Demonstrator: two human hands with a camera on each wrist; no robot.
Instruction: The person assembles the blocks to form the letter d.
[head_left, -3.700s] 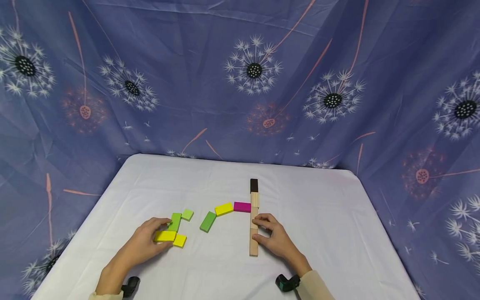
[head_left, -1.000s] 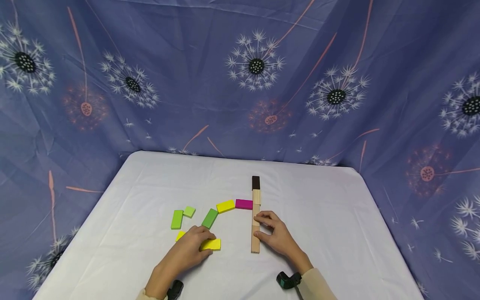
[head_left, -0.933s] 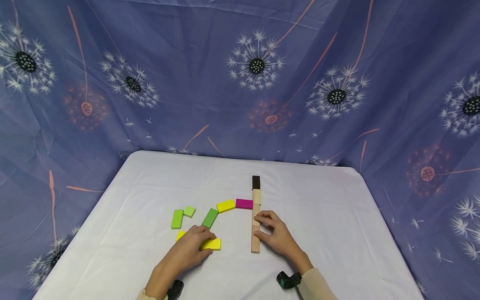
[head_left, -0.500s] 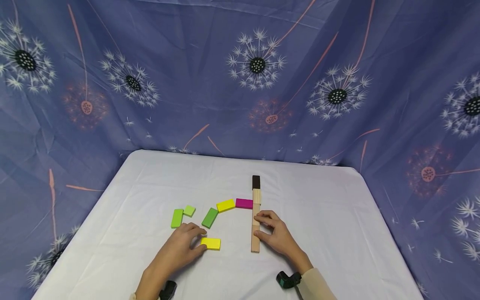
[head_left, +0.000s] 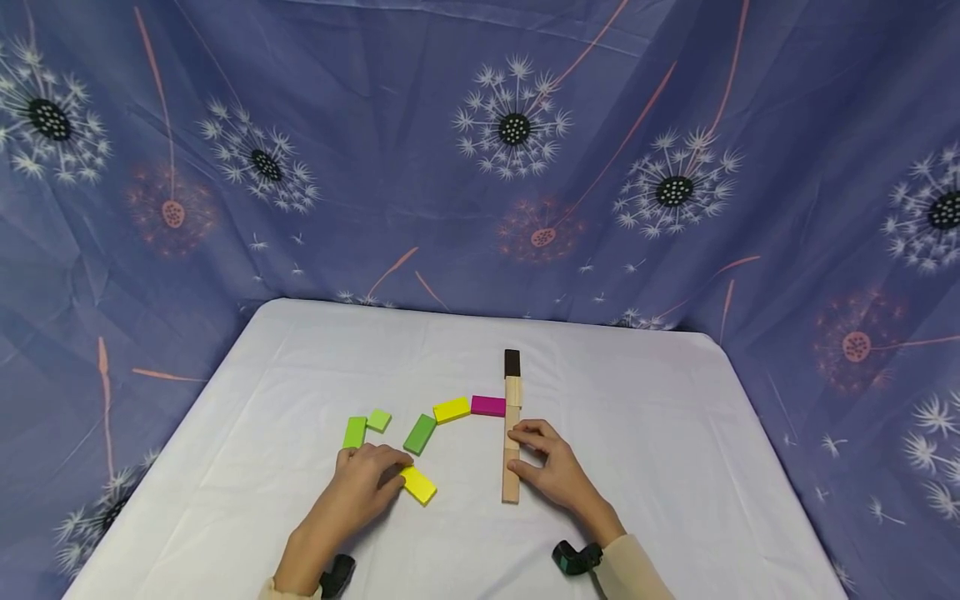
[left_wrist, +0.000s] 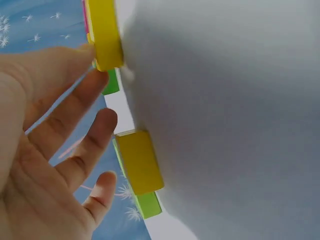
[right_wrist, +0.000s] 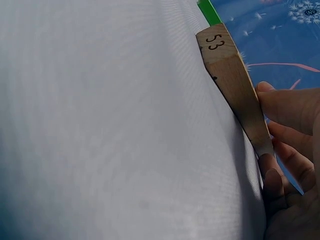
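My left hand (head_left: 358, 487) pinches the near-left end of a yellow block (head_left: 418, 485) between thumb and fingertips, and the block lies aslant. A second, shorter yellow block (left_wrist: 140, 162), hidden behind this hand in the head view, sits by the little finger in the left wrist view. My right hand (head_left: 553, 467) rests relaxed fingertips and thumb against the lower part of a straight column of plain wooden blocks (head_left: 511, 479), topped by a dark brown block (head_left: 512, 363). The lower wooden block bears the number 53 in the right wrist view.
Left of the column, a magenta block (head_left: 488, 406), a yellow block (head_left: 452, 410) and a green block (head_left: 420, 434) form a bent line. A light green block (head_left: 356, 432) and a small pale green block (head_left: 378, 421) lie further left on the white tablecloth (head_left: 630, 400).
The left hand let go of the longer yellow block, drew left, then took its left end; the block has turned from level to slanting. The right hand stays at the wooden column.
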